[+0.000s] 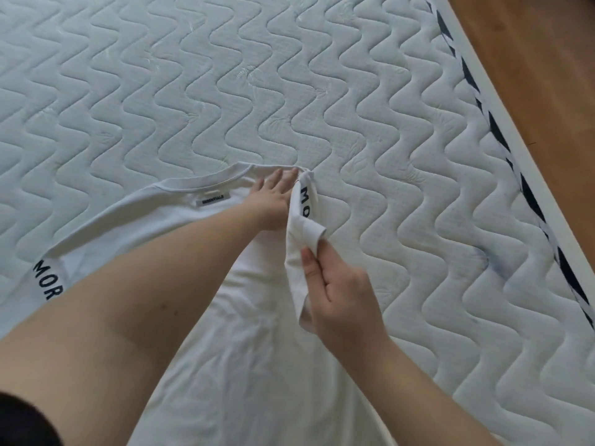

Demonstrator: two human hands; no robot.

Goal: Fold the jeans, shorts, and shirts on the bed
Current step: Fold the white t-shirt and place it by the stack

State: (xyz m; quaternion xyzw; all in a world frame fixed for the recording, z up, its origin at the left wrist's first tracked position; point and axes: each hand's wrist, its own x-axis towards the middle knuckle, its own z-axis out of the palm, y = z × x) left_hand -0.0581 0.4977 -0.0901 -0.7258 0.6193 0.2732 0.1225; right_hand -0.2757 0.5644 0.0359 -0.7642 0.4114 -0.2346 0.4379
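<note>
A white T-shirt lies flat on the bed, collar away from me, with a small black-lettered label under the neckline. Its left sleeve is spread out and shows black letters. My left hand presses flat on the shirt near the right shoulder, fingers extended. My right hand pinches the right sleeve and holds it lifted and folded inward over the shirt's body; that sleeve also carries black letters. No jeans or shorts are in view.
The white quilted mattress stretches away on all sides of the shirt. Its right edge has black-and-white piping. Beyond it a white bed frame strip and brown wooden floor show at the upper right.
</note>
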